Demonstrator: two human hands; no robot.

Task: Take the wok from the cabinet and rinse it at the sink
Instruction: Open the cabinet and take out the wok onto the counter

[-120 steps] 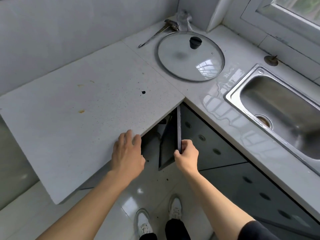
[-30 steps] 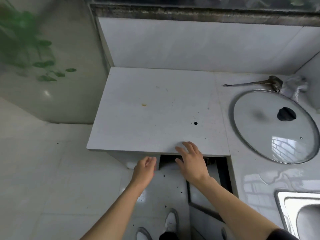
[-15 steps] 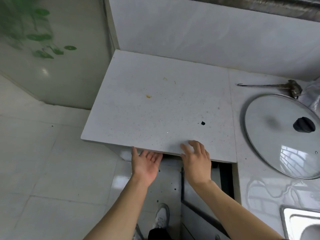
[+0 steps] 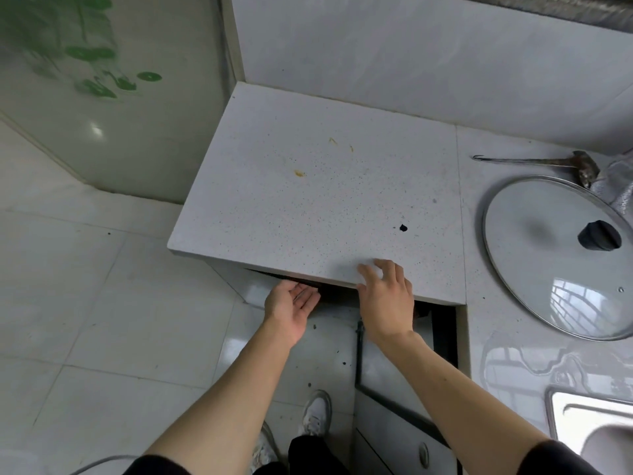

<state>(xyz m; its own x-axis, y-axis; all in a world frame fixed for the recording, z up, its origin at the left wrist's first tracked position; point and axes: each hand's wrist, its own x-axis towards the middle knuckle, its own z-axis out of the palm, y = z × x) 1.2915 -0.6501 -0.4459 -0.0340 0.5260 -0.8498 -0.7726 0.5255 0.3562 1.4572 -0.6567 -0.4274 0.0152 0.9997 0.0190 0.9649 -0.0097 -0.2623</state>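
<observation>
The wok was nowhere to be seen; presumably it sat inside the cabinet (image 4: 442,323), whose dark opening showed under the front edge of the desk (image 4: 325,200), with the door (image 4: 383,375) swung out towards the person. The left hand (image 4: 291,308) was palm-up at the mouth of that opening, fingers (image 4: 308,298) straight and released, holding nothing. The right hand (image 4: 385,296) rested flat on the desk's edge, fingers (image 4: 376,269) spread and relaxed, gripping nothing. As a judgement: a wok is likely stiff metal, fairly heavy and lopsided, so the handle should be the place to grip, with a second hand under the rim to steady it out of the low opening. A glass lid (image 4: 561,255) lay on the desk to the right, a metal ladle (image 4: 534,161) behind it. The sink (image 4: 589,419) waited at the lower right, well apart from the cabinet.
</observation>
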